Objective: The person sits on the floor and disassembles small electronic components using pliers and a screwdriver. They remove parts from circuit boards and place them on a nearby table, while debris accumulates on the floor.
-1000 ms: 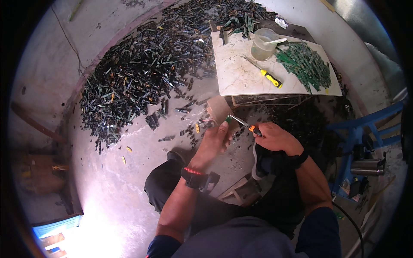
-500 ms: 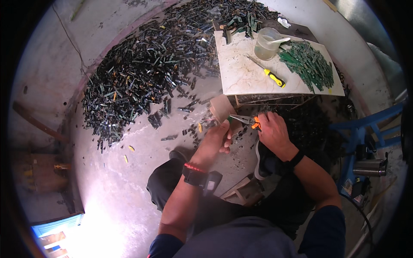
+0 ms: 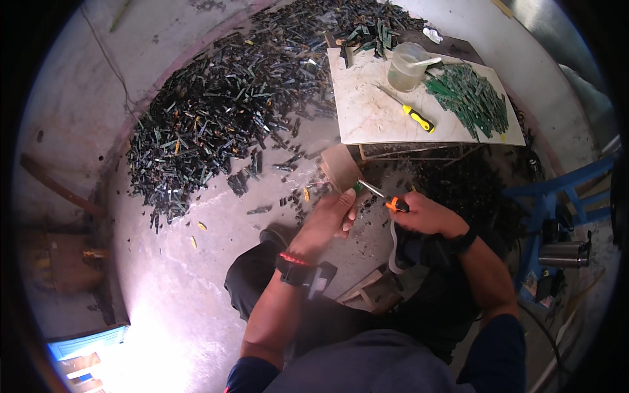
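My left hand pinches a small green strip, perhaps a piece of circuit board, between thumb and fingers. My right hand is wrapped round the orange-and-black handles of long-nose pliers. The pliers are turned edge-on, and their tips meet the strip just beyond my left thumb. Whether the jaws grip it cannot be made out. Right behind the strip is a brown block, wooden by its look, low in front of the table.
A pale tabletop carries a yellow-and-black screwdriver, a clear plastic cup and a pile of green strips. Dark strips lie heaped across the floor to the left. A blue chair frame stands at the right.
My right hand has rolled the pliers over onto their edge and moved slightly down and to the right. My left hand has shifted a little right, still pinching the strip.
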{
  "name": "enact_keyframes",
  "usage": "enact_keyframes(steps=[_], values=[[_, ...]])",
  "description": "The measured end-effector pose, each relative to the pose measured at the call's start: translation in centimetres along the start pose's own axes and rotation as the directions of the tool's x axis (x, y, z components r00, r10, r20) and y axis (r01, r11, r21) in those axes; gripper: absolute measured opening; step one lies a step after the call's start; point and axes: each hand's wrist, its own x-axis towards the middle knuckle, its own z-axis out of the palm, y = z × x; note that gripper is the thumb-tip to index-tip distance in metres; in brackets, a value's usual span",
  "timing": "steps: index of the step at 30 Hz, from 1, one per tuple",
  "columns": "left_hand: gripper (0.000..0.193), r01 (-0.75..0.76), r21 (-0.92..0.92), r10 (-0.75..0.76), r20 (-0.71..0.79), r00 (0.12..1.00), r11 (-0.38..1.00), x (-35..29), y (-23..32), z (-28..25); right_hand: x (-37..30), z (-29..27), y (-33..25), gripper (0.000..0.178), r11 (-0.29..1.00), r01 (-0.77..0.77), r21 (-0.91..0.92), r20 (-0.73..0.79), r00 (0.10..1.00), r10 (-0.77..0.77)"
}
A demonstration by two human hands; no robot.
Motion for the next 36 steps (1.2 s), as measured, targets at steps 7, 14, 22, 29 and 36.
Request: enact_keyframes(steps=[7, 14, 22, 29, 36], values=[[0.051, -0.066, 0.033, 0.069, -0.104, 0.992, 0.997, -0.5, -1.8, 0.4, -0.1, 3.1, 0.5, 0.021, 0.654, 0.016, -0.756, -0.412, 0.766, -0.494], [0.055, -0.077, 0.076, 0.077, 0.006, 0.997, 0.994, -5.2, -4.1, 0.0, -4.9, 6.6, -1.6, 0.009, 0.861, -0.123, 0.494, 0.229, 0.973, 0.008], [0.053, -0.068, 0.033, 0.071, -0.092, 0.993, 0.997, -9.1, -8.4, 3.7, -7.3, 11.5, 3.6, 0.014, 0.957, 0.104, -0.27, -0.273, 0.945, -0.18], [0.046, -0.073, -0.39, -0.001, -0.187, 0.982, 0.918, -9.3, -12.2, 3.0, -7.7, 12.9, 6.2, 0.026, 0.766, 0.079, -0.638, -0.406, 0.811, -0.421], [0.049, -0.032, -0.211, -0.012, -0.203, 0.979, 0.977, -9.7, -13.2, 4.4, -7.7, 12.8, 10.1, 0.026, 0.895, 0.117, -0.431, -0.205, 0.953, -0.224]])
